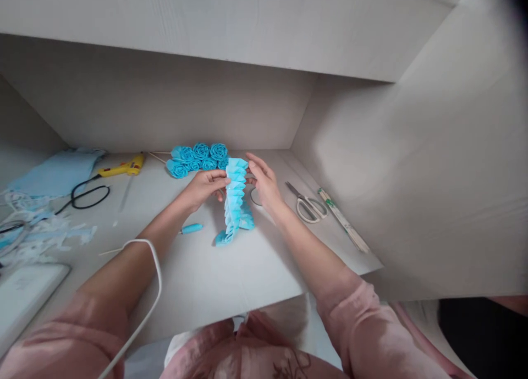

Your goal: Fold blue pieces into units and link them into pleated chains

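Note:
A light blue pleated strip [235, 195] hangs between my two hands, its lower end curling onto the table. My left hand [209, 185] pinches the strip's left edge near the top. On the other side, my right hand [264, 182] grips its upper right edge with thumb and fingers. Just behind the strip lie several blue rolled flowers [201, 151], some with thin sticks pointing left. A small blue-handled tool [192, 228] rests on the table below my left hand. Part of a dark ring-shaped item [254, 196] shows beside my right hand, mostly hidden.
A yellow glue gun [124, 168] with a black cord lies at the left, near stacked blue sheets [58, 172] and white scraps [53, 236]. Scissors [308, 206] and a pack of sticks [344, 220] lie right. A white cable [158, 274] crosses over my left forearm.

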Available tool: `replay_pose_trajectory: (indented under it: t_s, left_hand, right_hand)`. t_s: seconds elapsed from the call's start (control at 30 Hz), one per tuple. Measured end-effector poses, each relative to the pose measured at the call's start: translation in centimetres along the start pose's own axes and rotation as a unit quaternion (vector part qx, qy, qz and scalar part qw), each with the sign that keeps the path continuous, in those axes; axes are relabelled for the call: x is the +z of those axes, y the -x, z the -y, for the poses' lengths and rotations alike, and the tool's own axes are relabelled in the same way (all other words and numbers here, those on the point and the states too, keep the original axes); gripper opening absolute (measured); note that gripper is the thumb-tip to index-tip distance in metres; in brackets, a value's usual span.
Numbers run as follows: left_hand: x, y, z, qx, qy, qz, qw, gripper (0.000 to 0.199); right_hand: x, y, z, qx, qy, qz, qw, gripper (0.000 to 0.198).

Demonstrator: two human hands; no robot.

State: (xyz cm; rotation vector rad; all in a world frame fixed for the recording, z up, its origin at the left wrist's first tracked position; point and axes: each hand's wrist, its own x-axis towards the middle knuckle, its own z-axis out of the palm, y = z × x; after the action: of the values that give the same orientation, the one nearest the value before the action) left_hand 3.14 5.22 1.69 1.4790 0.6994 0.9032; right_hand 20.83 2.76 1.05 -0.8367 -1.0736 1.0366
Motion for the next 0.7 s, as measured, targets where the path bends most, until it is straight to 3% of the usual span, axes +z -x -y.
replay_pose_trajectory:
  t_s: [0.13,0.23,0.43,0.7]
  left_hand:
    - [0.06,-0.04,0.46,-0.017,0.007,0.022,1.0,0.043]
    - [-0.01,-0.11,0.65,-0.027,0.03,-0.008,0.999,0.051]
    - [0.01,-0.11,0.48,0.022,0.028,-0.07,0.997,0.03]
    - [-0.4,-0.5,0.81,0.007,0.106,-0.1,0.989,0.025]
  right_hand:
    - [-0.01,-0.06,-0.29,-0.015,0.032,-0.006,0.999,0.038]
    - [0.14,0.05,-0.34,-0.007,0.042,-0.013,0.999,0.038]
    - [0.32,0.28,-0.36,-0.006,0.04,-0.01,0.999,0.036]
    - [0.27,0.24,-0.34,0.016,0.018,0.007,1.0,0.036]
